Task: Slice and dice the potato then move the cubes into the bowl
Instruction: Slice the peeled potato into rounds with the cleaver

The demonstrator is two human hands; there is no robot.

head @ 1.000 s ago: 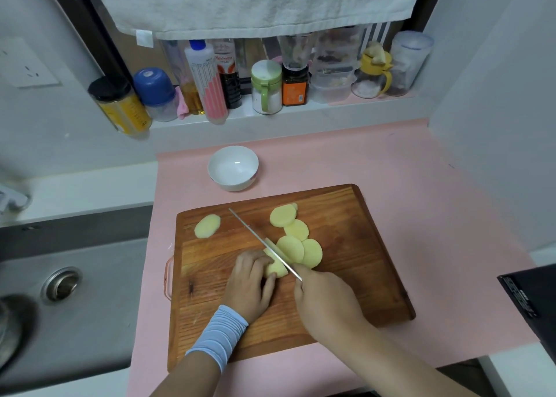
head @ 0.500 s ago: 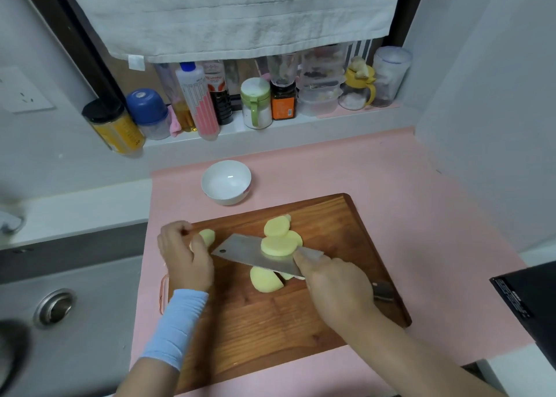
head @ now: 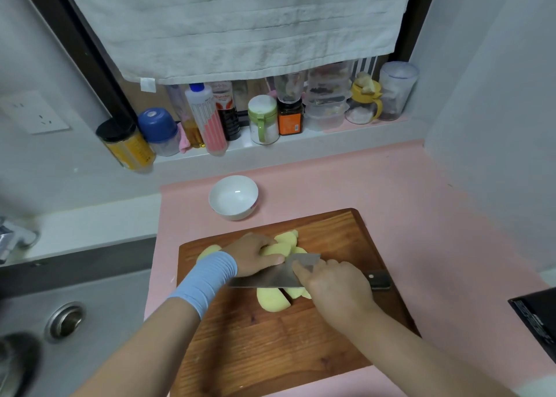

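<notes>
Several pale yellow potato slices lie on the wooden cutting board (head: pixel 346 240). My left hand (head: pixel 252 258) holds a potato slice (head: pixel 275 249) over the flat cleaver blade (head: pixel 270 279). More potato slices (head: pixel 272 302) lie just below the blade, and one potato slice (head: pixel 207 250) peeks out behind my left wrist. My right hand (head: pixel 334 294) grips the cleaver near its dark handle (head: pixel 379 280), the forefinger lying on the blade. The white bowl (head: pixel 233 197) stands empty beyond the board.
A steel sink (head: pixel 64 321) lies left of the pink mat (head: pixel 421 216). Bottles and jars (head: pixel 261 119) line the ledge behind, under a hanging white towel (head: pixel 240 26). A dark object (head: pixel 535 318) juts in at the right edge.
My left hand has moved from the board's left edge to the slices at the blade and taken hold of one. The cleaver stays flat, now lower on the board.
</notes>
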